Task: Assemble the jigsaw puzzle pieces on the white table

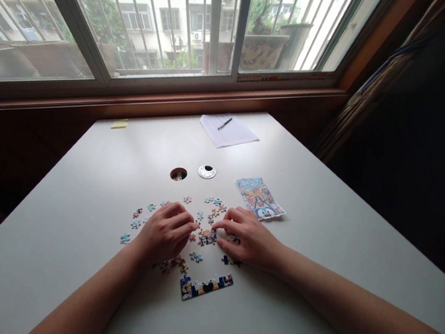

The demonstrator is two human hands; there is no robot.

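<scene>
My left hand [168,229] hovers over the loose jigsaw pieces with its fingers curled and pressed together. Whatever lies between its fingertips is hidden or too small to name. My right hand [246,233] has its fingers apart, and its index fingertip touches or nearly touches a small joined clump of puzzle pieces [206,237]. Closer to me lies a joined puzzle strip [207,288], dark blue with a black shape in its middle and a raised left end. Blue pieces [195,256] sit between the strip and the clump. My hands cover some pieces.
More loose pieces [125,239] lie left of my left hand. A colourful picture sheet [260,197] is right of my right hand. Farther back are a round table hole [178,174], a metal cover [207,171], papers [239,134] with a pen [225,123], and a yellow note [119,124].
</scene>
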